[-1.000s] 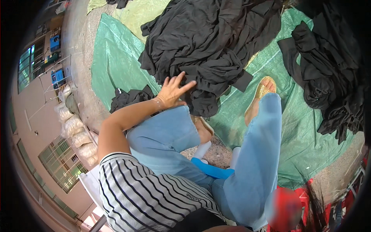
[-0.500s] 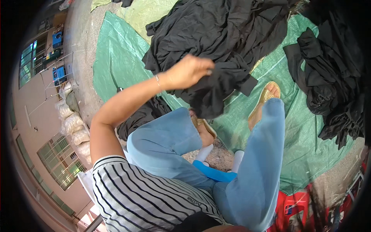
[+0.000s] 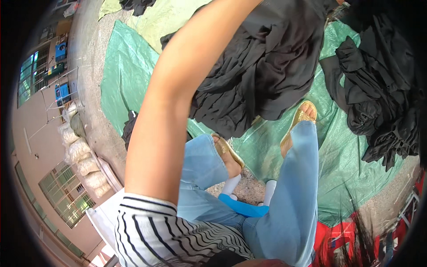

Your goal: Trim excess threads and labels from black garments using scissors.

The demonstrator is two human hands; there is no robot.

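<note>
My left arm [image 3: 169, 84] stretches up across the picture, and its hand is beyond the top edge. Nearest to that arm is a big heap of crumpled black cloth [image 3: 262, 75], partly covered by the forearm. The heap's upper part reaches the top edge, so I cannot see whether the hand grips it. My right hand is nowhere in the picture. Under the heap lies a green woven plastic sheet [image 3: 267, 147].
A second black cloth pile [image 3: 373, 98] lies at the right. My feet in gold sandals [image 3: 300, 115] rest by the heap. A red plastic stool [image 3: 336, 242] stands at lower right. Filled white sacks [image 3: 84, 155] line the left, beside a building wall [image 3: 31, 133].
My left hand has gone from above the black cloth up and out of the picture, and the arm has straightened. The heap's near folds have changed shape.
</note>
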